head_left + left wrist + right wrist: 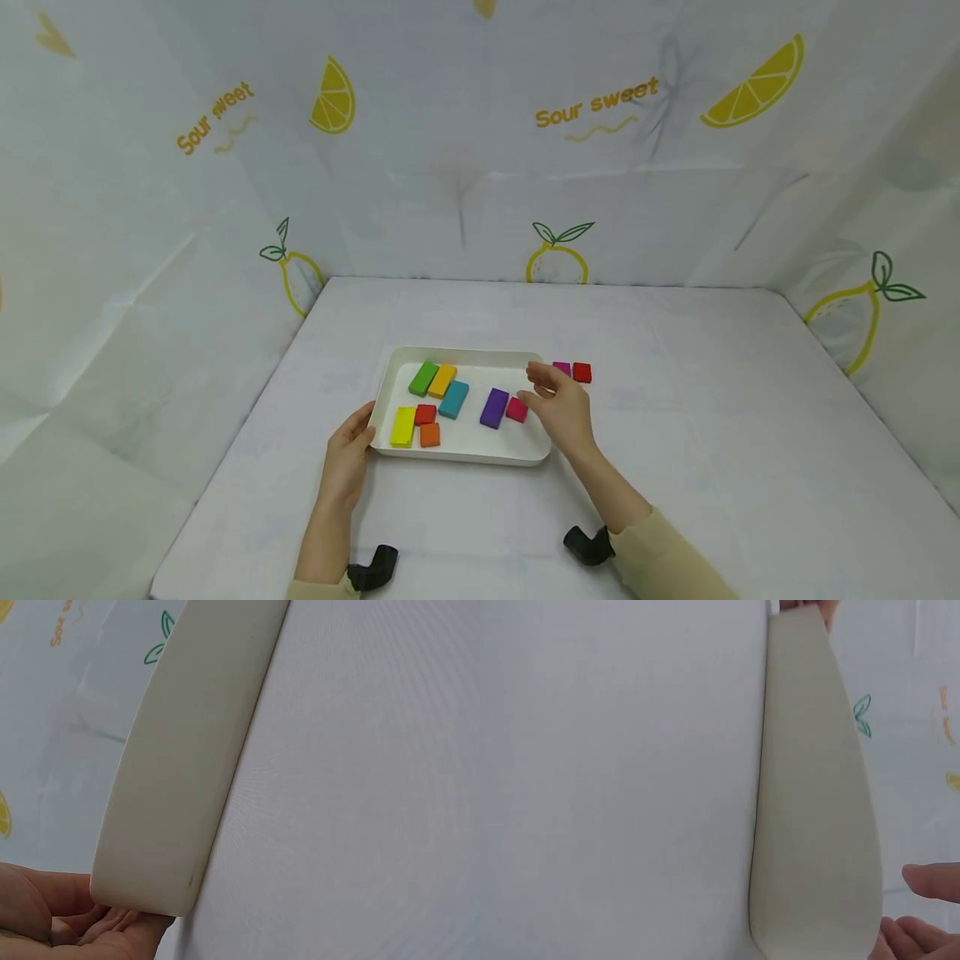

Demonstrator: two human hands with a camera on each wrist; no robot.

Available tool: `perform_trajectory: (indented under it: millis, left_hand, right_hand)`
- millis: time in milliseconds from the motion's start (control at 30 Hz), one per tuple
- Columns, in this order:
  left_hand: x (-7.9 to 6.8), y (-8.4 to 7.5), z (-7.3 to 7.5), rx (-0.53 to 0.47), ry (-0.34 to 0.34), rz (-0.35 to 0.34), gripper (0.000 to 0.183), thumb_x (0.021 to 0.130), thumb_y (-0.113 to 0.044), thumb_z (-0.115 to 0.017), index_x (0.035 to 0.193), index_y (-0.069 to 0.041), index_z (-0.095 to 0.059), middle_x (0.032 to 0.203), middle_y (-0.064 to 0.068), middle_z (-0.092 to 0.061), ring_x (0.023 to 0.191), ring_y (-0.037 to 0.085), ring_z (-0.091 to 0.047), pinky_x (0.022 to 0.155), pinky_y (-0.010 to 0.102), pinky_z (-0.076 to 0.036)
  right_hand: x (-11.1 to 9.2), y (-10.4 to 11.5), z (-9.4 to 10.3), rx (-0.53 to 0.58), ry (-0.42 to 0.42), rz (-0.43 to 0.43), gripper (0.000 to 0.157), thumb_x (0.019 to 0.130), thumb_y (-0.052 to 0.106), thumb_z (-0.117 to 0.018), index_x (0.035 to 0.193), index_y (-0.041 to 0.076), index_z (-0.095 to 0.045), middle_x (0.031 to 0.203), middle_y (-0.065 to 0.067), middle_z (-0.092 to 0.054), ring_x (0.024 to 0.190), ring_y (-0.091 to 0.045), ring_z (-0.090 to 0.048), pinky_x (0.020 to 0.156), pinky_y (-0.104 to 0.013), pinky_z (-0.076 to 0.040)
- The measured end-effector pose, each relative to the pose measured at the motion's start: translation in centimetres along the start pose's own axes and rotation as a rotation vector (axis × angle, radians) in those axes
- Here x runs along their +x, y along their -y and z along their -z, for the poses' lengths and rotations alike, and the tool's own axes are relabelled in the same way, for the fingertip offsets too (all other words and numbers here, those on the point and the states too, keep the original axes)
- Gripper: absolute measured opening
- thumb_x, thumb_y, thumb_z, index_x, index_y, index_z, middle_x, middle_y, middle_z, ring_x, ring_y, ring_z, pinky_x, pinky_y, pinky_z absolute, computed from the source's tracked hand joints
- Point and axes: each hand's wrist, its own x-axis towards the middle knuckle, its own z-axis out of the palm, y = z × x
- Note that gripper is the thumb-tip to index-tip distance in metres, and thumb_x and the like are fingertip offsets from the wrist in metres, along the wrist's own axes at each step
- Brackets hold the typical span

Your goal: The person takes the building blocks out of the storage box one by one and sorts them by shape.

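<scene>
A shallow white tray (pixel 457 454) lies on the table with several small coloured blocks in it. My left hand (pixel 347 454) holds its left end; in the left wrist view, thumb and fingers (pixel 127 937) are against the end wall. Above the right end hovers my right hand (pixel 562 408), thumb and fingers apart with nothing seen between them. Nearest that hand are a pink block (pixel 517 409) and a purple block (pixel 494 408). Further left lie green (pixel 423 378), amber (pixel 442 381), blue (pixel 453 400), yellow (pixel 402 427), red (pixel 425 414) and orange (pixel 430 435) blocks.
Outside the tray, past its right end, a magenta block (pixel 562 367), partly hidden by the right hand, sits beside a red block (pixel 582 372). A white cloth covers the table (pixel 712 433). Lemon-printed white sheeting (pixel 450 167) hangs around it.
</scene>
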Motion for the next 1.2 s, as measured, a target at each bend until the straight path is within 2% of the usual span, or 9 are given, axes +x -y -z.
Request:
perform_trajectory:
  millis: [100, 267, 467, 633, 967, 1200]
  left_hand:
    - [0.0, 0.0, 0.0, 0.000, 0.003, 0.002, 0.049, 0.104, -0.002, -0.034, 0.153, 0.000, -0.030, 0.161, 0.022, -0.028, 0.149, 0.032, -0.030, 0.124, 0.047, -0.025]
    - [-0.2, 0.1, 0.0, 0.006, 0.005, 0.001, 0.049, 0.104, -0.001, -0.034, 0.153, 0.001, -0.030, 0.161, 0.022, -0.027, 0.149, 0.032, -0.029, 0.124, 0.047, -0.026]
    - [-0.3, 0.2, 0.0, 0.023, 0.002, 0.003, 0.049, 0.104, -0.002, -0.034, 0.153, 0.000, -0.029, 0.162, 0.022, -0.027, 0.150, 0.033, -0.029, 0.124, 0.048, -0.025]
    - [-0.4, 0.0, 0.0, 0.018, 0.006, -0.002, 0.049, 0.105, -0.004, -0.034, 0.154, 0.000, -0.029, 0.162, 0.021, -0.026, 0.150, 0.033, -0.029, 0.125, 0.049, -0.025]
    - [-0.4, -0.1, -0.2, -0.002, 0.010, 0.000, 0.050, 0.104, -0.001, -0.034, 0.153, 0.001, -0.028, 0.162, 0.023, -0.025, 0.150, 0.033, -0.028, 0.125, 0.047, -0.025]
    - [-0.5, -0.1, -0.2, -0.008, 0.009, 0.000, 0.050, 0.104, -0.001, -0.033, 0.153, 0.002, -0.028, 0.162, 0.023, -0.025, 0.150, 0.033, -0.028, 0.125, 0.047, -0.024]
  right_hand:
    - [-1.1, 0.5, -1.2, -0.027, -0.052, -0.005, 0.049, 0.082, 0.001, -0.074, 0.129, -0.001, -0.061, 0.128, -0.020, -0.067, 0.120, -0.034, -0.065, 0.100, -0.038, -0.053]
    - [-1.8, 0.5, -2.2, -0.124, -0.086, 0.056, 0.049, 0.079, -0.004, -0.073, 0.127, -0.005, -0.062, 0.124, -0.022, -0.068, 0.115, -0.037, -0.067, 0.098, -0.044, -0.055]
    - [-1.7, 0.1, -2.9, -0.231, -0.076, 0.050, 0.049, 0.078, -0.007, -0.069, 0.126, -0.008, -0.062, 0.120, -0.024, -0.069, 0.109, -0.038, -0.067, 0.094, -0.048, -0.057]
    - [-1.6, 0.3, -3.2, -0.287, -0.067, 0.050, 0.048, 0.079, -0.010, -0.066, 0.126, -0.009, -0.061, 0.121, -0.025, -0.069, 0.114, -0.039, -0.065, 0.096, -0.049, -0.056]
    - [-1.6, 0.5, -3.1, -0.359, -0.070, 0.045, 0.042, 0.080, -0.012, -0.064, 0.122, -0.009, -0.063, 0.117, -0.024, -0.070, 0.113, -0.038, -0.066, 0.094, -0.049, -0.057]
    - [-1.6, 0.4, -3.1, -0.364, -0.037, 0.040, 0.041, 0.080, -0.012, -0.066, 0.121, -0.007, -0.065, 0.118, -0.022, -0.071, 0.112, -0.036, -0.067, 0.093, -0.047, -0.058]
